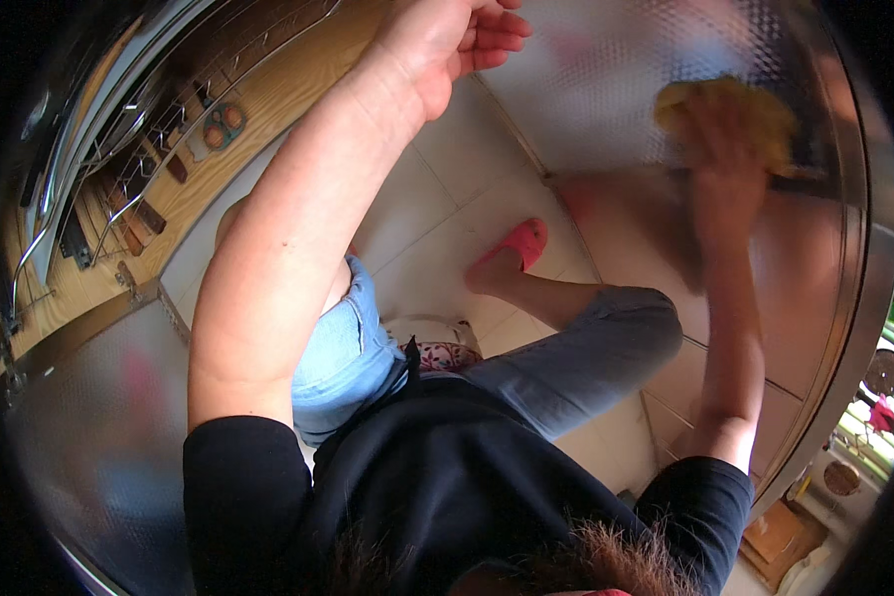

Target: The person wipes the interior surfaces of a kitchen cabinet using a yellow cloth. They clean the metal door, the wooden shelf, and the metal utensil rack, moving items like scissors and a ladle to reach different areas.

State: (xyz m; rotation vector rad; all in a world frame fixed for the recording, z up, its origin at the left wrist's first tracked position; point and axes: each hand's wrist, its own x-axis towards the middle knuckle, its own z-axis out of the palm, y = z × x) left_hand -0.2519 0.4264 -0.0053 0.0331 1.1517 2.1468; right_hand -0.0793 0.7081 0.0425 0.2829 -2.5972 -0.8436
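Observation:
My right hand [726,141] is pressed over a yellow cloth [778,123], flat against a shiny, dimpled metal panel [603,112]. The hand and cloth look blurred, and the palm side is hidden. At the top edge of the view is my left hand [454,45], raised in front of the panel with its fingers loosely curled. Nothing shows in its palm, though part of this hand is cut off by the frame.
To the left, a wooden-bottomed pull-out unit [268,89] holds a wire rack [130,171] with knives and plates. Another dimpled metal front [112,439] stands below it. A metal edge [860,298] runs along the right. My pink shoe [529,242] rests on floor tiles [432,216].

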